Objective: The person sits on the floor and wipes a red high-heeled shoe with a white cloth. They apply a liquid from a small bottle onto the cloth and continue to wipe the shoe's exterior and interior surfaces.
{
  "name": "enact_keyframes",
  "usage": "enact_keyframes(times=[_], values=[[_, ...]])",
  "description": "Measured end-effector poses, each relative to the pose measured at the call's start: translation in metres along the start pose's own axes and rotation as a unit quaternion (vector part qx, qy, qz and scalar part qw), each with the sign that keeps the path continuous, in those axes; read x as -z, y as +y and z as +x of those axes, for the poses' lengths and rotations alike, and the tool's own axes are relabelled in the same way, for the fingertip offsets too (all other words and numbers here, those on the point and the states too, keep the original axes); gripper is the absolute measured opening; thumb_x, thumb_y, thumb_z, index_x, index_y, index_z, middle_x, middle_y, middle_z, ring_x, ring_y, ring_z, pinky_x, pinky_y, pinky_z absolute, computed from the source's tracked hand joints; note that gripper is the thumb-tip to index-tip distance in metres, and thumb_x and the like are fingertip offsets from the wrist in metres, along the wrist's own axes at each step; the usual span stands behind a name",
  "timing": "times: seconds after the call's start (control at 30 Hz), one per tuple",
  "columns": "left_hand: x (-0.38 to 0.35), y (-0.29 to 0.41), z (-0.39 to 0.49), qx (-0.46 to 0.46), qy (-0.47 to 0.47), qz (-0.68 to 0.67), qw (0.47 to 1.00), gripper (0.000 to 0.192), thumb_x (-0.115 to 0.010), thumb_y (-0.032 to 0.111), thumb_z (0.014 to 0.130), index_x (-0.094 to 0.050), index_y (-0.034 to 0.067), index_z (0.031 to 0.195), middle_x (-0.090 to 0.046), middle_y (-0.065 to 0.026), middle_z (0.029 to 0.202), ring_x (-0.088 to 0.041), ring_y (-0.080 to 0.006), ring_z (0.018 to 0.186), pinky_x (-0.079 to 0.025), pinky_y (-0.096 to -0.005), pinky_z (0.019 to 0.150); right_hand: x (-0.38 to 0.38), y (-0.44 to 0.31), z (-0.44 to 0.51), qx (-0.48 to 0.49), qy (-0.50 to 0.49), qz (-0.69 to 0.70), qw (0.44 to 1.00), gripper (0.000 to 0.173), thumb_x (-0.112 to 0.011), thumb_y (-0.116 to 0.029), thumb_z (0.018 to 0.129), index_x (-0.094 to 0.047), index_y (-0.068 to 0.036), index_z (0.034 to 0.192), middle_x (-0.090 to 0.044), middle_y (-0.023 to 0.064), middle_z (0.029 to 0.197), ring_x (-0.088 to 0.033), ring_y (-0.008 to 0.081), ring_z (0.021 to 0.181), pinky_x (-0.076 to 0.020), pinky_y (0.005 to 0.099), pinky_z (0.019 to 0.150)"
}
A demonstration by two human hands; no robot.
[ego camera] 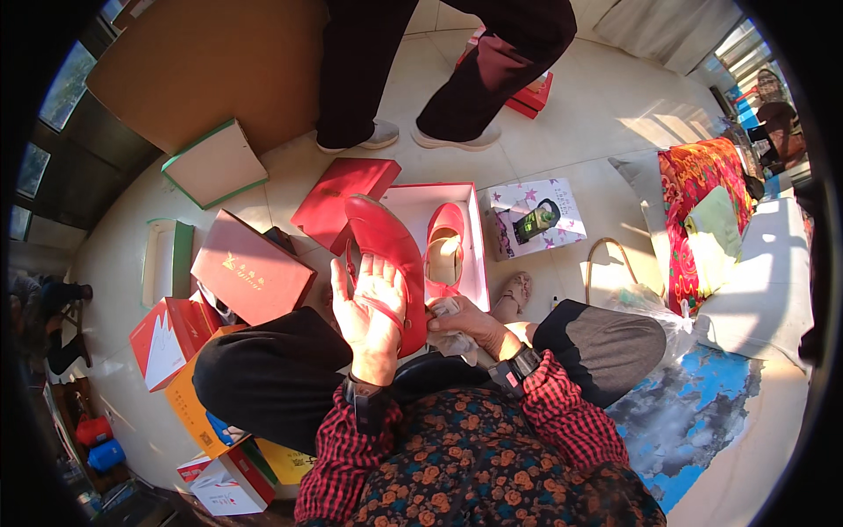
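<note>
A red leather strapped shoe (388,244) is held up in front of me over my lap. My left hand (375,300) is palm up against it, fingers extended, with the shoe's thin strap lying across the palm. In my right hand (471,323) is a crumpled whitish cloth or tissue (453,339), pressed close to the end of the shoe nearest me. Just beyond, a matching red shoe (446,240) lies in an open shoebox (479,277) with a white inside. Its red lid (342,197) appears to lie beside it on the left.
A person in dark trousers (454,105) stands ahead. A closed shoebox (253,263), an orange box (191,402) and several others crowd my left. A white patterned box (537,217) carries a dark green item. Right are a plastic bag (652,316) and a red floral cloth (705,178).
</note>
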State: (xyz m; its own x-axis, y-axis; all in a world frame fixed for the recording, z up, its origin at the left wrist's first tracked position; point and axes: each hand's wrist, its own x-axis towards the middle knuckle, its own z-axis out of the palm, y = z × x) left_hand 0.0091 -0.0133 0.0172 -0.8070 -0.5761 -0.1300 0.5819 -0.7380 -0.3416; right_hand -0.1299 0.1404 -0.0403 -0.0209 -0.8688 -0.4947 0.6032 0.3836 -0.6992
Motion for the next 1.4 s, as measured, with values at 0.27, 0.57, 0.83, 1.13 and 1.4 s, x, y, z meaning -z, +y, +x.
enact_keyframes(times=[0.27, 0.57, 0.83, 1.13, 1.4], values=[[0.0, -0.002, 0.003, -0.039, -0.023, 0.315, 0.948, 0.06, -0.054, 0.044, 0.108, -0.049, 0.001, 0.15, -0.059, -0.0137, 0.146, -0.055, -0.0276, 0.134, -0.044, -0.0424, 0.114, -0.013, -0.01, -0.016, 0.03, 0.054, 0.05, 0.997, 0.026, -0.082, -0.007, 0.088, -0.072, 0.002, 0.11, -0.076, 0.0072, 0.1, -0.073, 0.0148, 0.09, -0.0586, 0.0286, 0.084], [-0.012, -0.012, -0.001, -0.076, 0.023, 0.534, 0.842, 0.066, -0.057, 0.039, 0.107, -0.04, 0.001, 0.158, -0.061, -0.006, 0.126, -0.063, -0.0145, 0.101, -0.053, -0.0269, 0.084, 0.008, -0.015, -0.015, -0.01, 0.152, 0.006, 0.988, 0.031, -0.078, -0.018, 0.095, -0.071, -0.001, 0.12, -0.071, 0.0026, 0.1, -0.069, 0.012, 0.085, -0.0563, 0.0267, 0.077], [0.002, -0.013, 0.009, -0.028, 0.079, 0.537, 0.839, 0.063, -0.052, 0.054, 0.106, -0.051, 0.006, 0.147, -0.062, -0.0036, 0.123, -0.061, -0.013, 0.099, -0.05, -0.0263, 0.077, -0.028, -0.083, -0.045, 0.285, 0.201, 0.0, 0.937, 0.04, -0.075, -0.025, 0.096, -0.06, -0.005, 0.128, -0.068, 0.0069, 0.11, -0.067, 0.0147, 0.078, -0.0586, 0.0292, 0.071], [0.009, -0.025, -0.001, 0.014, 0.026, 0.572, 0.82, 0.074, -0.045, 0.056, 0.109, -0.04, 0.001, 0.158, -0.061, -0.007, 0.131, -0.061, -0.0134, 0.098, -0.049, -0.0251, 0.083, -0.062, -0.095, 0.007, 0.505, 0.303, -0.428, 0.686, 0.038, -0.076, 0.006, 0.081, -0.067, -0.006, 0.116, -0.063, 0.0131, 0.112, -0.065, 0.0333, 0.104, -0.056, 0.0408, 0.086], [-0.004, -0.02, 0.002, -0.004, 0.04, 0.483, 0.874, 0.087, -0.038, 0.067, 0.106, -0.03, 0.001, 0.162, -0.06, -0.011, 0.139, -0.062, -0.0179, 0.116, -0.05, -0.029, 0.095, -0.081, -0.077, -0.005, 0.505, 0.291, -0.423, 0.694, 0.03, -0.082, 0.003, 0.081, -0.073, -0.005, 0.109, -0.067, 0.0111, 0.108, -0.07, 0.0272, 0.096, -0.0579, 0.0355, 0.081]])
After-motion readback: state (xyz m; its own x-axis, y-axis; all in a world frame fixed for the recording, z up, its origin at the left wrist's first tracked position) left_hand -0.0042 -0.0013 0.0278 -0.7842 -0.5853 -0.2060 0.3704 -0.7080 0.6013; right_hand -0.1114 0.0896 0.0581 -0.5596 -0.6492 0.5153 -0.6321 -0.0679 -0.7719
